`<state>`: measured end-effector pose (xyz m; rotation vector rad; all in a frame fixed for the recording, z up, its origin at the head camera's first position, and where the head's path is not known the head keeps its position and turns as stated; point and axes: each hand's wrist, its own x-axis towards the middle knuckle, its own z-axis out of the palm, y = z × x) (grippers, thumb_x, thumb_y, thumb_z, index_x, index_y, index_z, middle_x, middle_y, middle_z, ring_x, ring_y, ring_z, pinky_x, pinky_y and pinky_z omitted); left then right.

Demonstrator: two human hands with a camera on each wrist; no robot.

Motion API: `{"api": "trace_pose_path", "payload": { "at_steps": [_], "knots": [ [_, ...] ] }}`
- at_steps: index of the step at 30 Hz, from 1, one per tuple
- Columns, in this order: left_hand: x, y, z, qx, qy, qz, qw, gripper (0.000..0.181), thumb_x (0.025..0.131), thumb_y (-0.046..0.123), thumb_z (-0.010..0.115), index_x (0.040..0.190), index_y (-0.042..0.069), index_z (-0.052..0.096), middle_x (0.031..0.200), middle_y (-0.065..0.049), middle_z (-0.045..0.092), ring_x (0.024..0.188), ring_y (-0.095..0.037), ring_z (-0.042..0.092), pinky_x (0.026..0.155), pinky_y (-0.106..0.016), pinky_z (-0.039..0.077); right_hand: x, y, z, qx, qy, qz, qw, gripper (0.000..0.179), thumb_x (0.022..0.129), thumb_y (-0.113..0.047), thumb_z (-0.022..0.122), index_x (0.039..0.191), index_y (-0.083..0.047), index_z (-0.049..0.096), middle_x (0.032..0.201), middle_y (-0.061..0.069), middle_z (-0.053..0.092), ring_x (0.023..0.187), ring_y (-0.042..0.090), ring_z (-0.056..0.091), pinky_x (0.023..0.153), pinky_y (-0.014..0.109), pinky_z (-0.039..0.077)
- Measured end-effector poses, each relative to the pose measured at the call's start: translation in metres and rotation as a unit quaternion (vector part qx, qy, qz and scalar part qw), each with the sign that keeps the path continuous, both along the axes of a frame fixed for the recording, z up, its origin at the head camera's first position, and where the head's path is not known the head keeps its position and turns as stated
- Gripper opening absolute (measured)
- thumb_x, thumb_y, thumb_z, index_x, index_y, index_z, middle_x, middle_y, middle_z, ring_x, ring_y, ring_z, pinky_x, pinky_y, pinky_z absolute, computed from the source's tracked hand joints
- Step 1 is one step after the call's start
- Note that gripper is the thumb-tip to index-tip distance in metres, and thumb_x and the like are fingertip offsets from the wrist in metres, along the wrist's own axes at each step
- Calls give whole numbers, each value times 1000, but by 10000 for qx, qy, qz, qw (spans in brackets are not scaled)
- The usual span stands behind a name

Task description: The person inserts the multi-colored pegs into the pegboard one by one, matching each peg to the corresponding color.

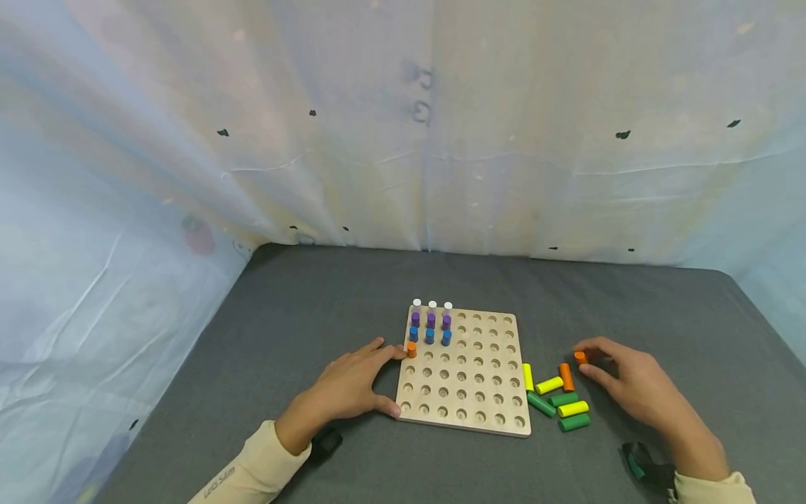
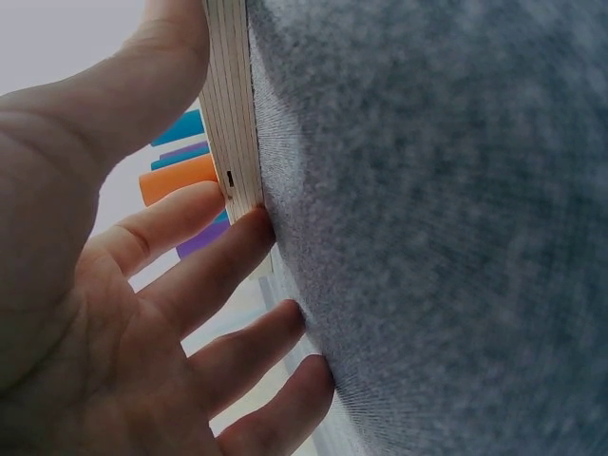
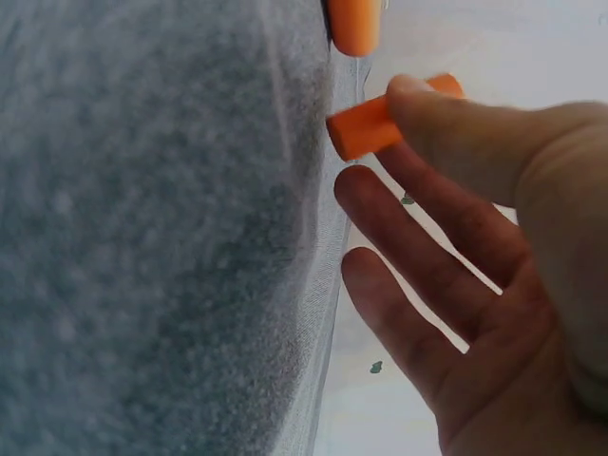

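A square wooden pegboard [image 1: 450, 392] with rows of round holes lies on the table. Its far left corner bears three white pegs [image 1: 432, 305], three purple pegs [image 1: 431, 320], three blue pegs [image 1: 429, 337] and one orange peg [image 1: 412, 349], all upright. My left hand [image 1: 352, 381] rests against the board's left edge, fingers spread, thumb near the front corner; the left wrist view shows fingertips touching that edge. To the right of the board, my right hand [image 1: 639, 385] pinches another orange peg [image 3: 366, 128] between thumb and finger, a little above the cloth.
Loose pegs lie right of the board: an orange peg [image 1: 567, 377], three yellow pegs [image 1: 549, 385] and three green pegs [image 1: 574, 422]. Grey cloth [image 1: 315, 294] covers the table, and a pale printed curtain [image 1: 504, 140] hangs behind it. Dark straps are at both wrists.
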<state>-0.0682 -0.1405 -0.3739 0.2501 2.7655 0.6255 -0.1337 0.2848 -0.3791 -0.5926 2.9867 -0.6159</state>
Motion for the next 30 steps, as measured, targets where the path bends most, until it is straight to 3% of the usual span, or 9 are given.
{"api": "trace_pose_path", "payload": {
  "at_steps": [7, 14, 24, 30],
  "knots": [
    [1, -1, 1, 14, -47, 70, 10000, 83, 66, 52, 87, 139, 34, 53, 158, -15, 39, 146, -37, 37, 105, -68, 37, 1, -2, 3, -116, -92, -52, 9999, 27, 90, -20, 74, 114, -14, 66, 107, 7, 74, 97, 31, 70, 81, 52, 55],
    [0, -2, 0, 34, 76, -143, 9999, 79, 67, 51, 86, 138, 32, 56, 156, -5, 45, 150, -32, 32, 108, -66, 36, 0, -7, 5, -187, -104, -64, 9997, 28, 89, -22, 75, 115, -13, 65, 104, 6, 74, 93, 29, 70, 78, 51, 55],
    [0, -2, 0, -11, 38, -114, 9999, 80, 67, 51, 86, 139, 32, 56, 156, -2, 44, 151, -30, 31, 109, -66, 35, -6, -43, 27, -484, 180, 406, 9978, 24, 92, -20, 72, 114, -15, 65, 101, -2, 73, 95, 24, 70, 85, 51, 55],
    [1, -1, 1, 10, 35, -147, 9999, 80, 68, 51, 85, 140, 32, 56, 156, -1, 46, 151, -30, 31, 109, -66, 35, -7, -61, 33, -800, 127, 589, 9950, 25, 94, -28, 69, 118, -19, 65, 105, -7, 72, 98, 20, 69, 85, 47, 56]
  ]
}}
